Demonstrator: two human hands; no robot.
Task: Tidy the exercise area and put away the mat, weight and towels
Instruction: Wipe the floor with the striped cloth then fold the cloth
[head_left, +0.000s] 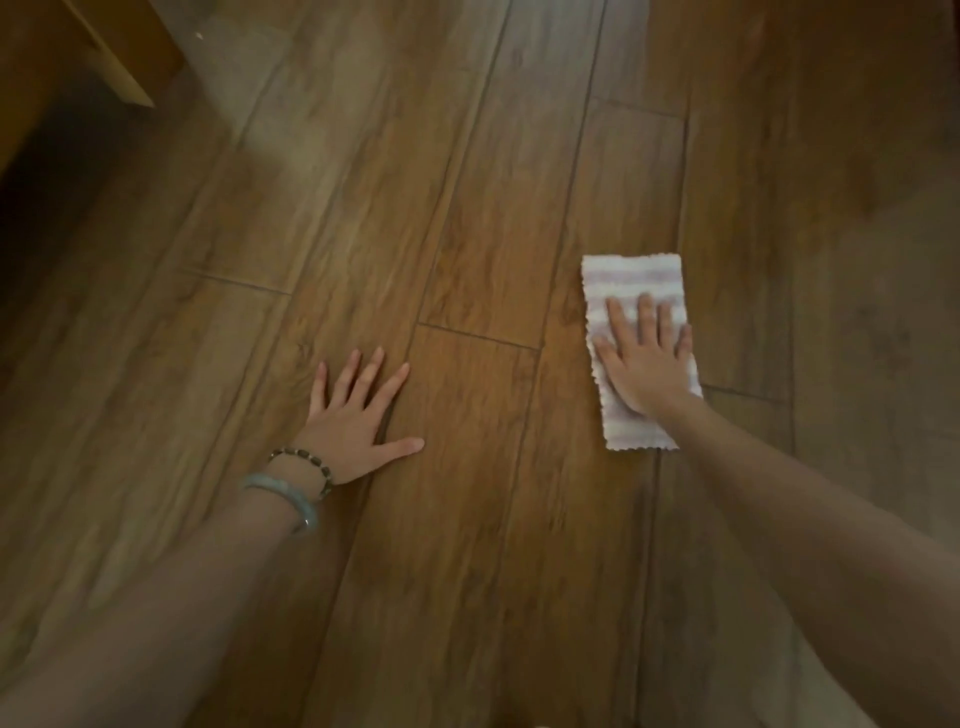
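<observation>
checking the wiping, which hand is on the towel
The right hand, flat on the striped towel; the left hand, wearing bracelets, rests on bare floor.

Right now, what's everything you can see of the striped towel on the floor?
The striped towel is a small rectangular cloth, white with pale lilac bands across its width and wavy, scalloped edges; it looks like soft, fluffy microfibre. It lies flat on the wooden plank floor, its long side running away from the person, slightly slanted. The right hand presses on its middle with straight, spread fingers, palm down, hiding part of it. Nothing else touches it.
</observation>
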